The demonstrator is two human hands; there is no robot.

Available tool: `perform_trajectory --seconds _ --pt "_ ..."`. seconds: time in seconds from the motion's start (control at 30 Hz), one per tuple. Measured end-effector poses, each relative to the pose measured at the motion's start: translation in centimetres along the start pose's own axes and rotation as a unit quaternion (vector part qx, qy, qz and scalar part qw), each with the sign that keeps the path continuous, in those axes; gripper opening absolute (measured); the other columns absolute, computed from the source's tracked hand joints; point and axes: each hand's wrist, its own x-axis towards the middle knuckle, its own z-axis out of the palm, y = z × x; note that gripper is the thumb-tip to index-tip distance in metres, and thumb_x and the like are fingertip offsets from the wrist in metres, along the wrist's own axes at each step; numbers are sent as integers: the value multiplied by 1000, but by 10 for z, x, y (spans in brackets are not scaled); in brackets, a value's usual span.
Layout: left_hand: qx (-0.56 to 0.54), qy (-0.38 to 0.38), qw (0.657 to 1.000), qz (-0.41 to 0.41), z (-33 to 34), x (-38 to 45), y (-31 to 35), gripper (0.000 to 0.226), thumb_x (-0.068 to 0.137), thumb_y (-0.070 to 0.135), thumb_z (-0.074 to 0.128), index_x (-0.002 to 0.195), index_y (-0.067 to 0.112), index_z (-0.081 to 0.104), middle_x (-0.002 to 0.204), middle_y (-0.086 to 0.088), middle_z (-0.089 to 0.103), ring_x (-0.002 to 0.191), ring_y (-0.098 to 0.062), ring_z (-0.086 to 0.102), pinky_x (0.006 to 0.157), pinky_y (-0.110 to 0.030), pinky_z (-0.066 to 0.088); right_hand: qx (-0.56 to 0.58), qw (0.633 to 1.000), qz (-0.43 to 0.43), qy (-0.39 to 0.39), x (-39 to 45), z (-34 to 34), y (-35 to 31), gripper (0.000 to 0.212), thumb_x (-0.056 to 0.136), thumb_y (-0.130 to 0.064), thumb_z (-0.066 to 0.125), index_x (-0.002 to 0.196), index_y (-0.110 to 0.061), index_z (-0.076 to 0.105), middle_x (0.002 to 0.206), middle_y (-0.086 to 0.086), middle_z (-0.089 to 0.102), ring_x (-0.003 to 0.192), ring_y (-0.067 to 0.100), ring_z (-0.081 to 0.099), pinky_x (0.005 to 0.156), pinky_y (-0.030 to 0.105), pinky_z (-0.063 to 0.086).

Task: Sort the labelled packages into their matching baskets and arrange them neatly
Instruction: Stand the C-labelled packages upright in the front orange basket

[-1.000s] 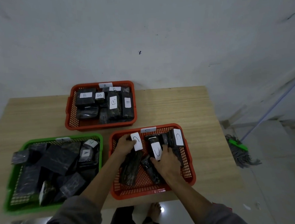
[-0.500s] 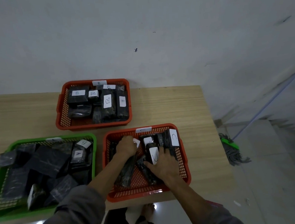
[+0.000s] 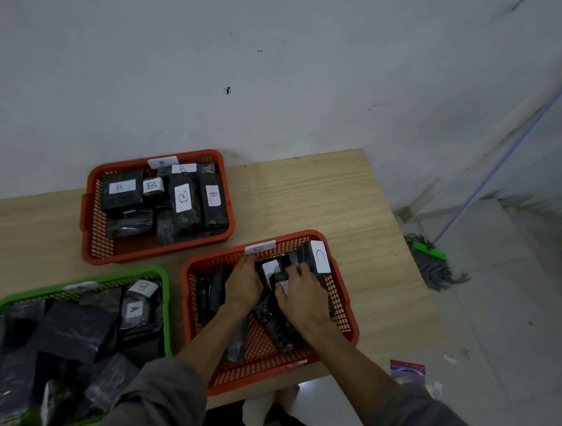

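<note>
Both hands are inside the near orange basket [image 3: 342, 303], tagged C on its far rim. My left hand [image 3: 243, 283] lies closed over a dark wrapped package whose label it hides. My right hand [image 3: 301, 295] grips a small black package [image 3: 280, 280] with a white label. An upright package labelled C [image 3: 318, 257] leans in the far right corner. More dark packages [image 3: 209, 295] lie along the left wall. The far orange basket [image 3: 95, 241] holds several packages labelled B. The green basket [image 3: 164, 309] at the left holds several black packages; one label reads A [image 3: 133, 309], one B [image 3: 143, 287].
The wooden table [image 3: 356, 207] stands against a white wall; its right edge drops to a tiled floor. A mop head with a green clip [image 3: 431, 261] lies on the floor at the right. A red and blue packet [image 3: 407, 371] lies near the table's front corner.
My left hand has slid toward the far rim of the near orange basket, and now covers the label it held. My right hand moved up onto the small labelled package. The camera shifted.
</note>
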Motion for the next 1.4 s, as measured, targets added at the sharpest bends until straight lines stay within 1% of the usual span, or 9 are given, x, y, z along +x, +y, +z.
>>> perform_trajectory --seconds 0.27,0.57,0.77,1.0,1.17,1.23,1.3,1.37,1.4 --pt "-8 -12 1000 5 0 5 -7 44 89 10 55 133 15 57 139 -10 54 125 -31 53 103 -44 45 18 1000 1 -23 -2 8 5 48 95 -43 54 136 -17 46 140 8 45 127 25 48 96 44 50" --pt "14 18 1000 10 -2 7 -14 30 96 15 53 123 16 64 120 -11 69 109 -32 64 93 -42 52 -11 999 -15 -47 -19 24 13 85 90 -40 64 156 -17 17 150 10 37 135 29 41 110 45 40" --pt "22 104 992 63 -10 -2 -13 29 100 17 46 124 14 62 117 -13 68 106 -30 64 89 -43 53 33 999 7 -37 -17 24 14 86 88 -37 69 155 -21 18 150 8 37 136 27 39 111 46 41" --pt "27 195 961 193 -38 -31 -26 32 94 13 60 126 19 62 115 -5 70 100 -20 67 79 -36 58 33 999 6 -15 -9 29 1 78 91 -38 66 153 -19 24 151 9 35 135 29 39 109 46 42" --pt "-19 220 962 163 -44 -52 -39 32 92 0 60 122 10 64 128 -12 65 105 -28 68 88 -32 55 22 998 -8 58 -3 31 -11 62 94 -53 54 143 -17 43 144 6 43 130 25 42 105 45 43" --pt "-39 240 959 147 -43 -60 -45 29 94 -1 58 121 7 65 129 -9 64 108 -22 66 95 -20 48 67 993 -29 98 -1 30 -22 45 97 -55 47 124 -21 58 123 1 58 115 20 53 93 39 49" --pt "-62 272 950 141 -42 -68 -48 29 92 -2 60 120 6 65 127 -7 64 109 -14 63 99 -10 42 207 976 12 71 4 28 -37 43 98 -57 43 103 -20 65 97 -3 67 96 18 64 77 32 52" --pt "-80 294 942 138 -43 -76 -49 31 91 -3 61 120 7 64 127 -6 64 111 -5 58 101 -4 37 382 917 111 -11 11 23 -55 50 98 -59 45 95 -16 70 88 -2 72 86 18 68 71 30 51" --pt "-88 300 940 140 -44 -79 -50 31 91 -3 62 120 8 63 126 -6 64 111 -2 56 101 -3 36 468 867 165 -55 14 21 -63 48 98 -57 49 96 -15 71 90 0 74 83 17 69 68 29 52"
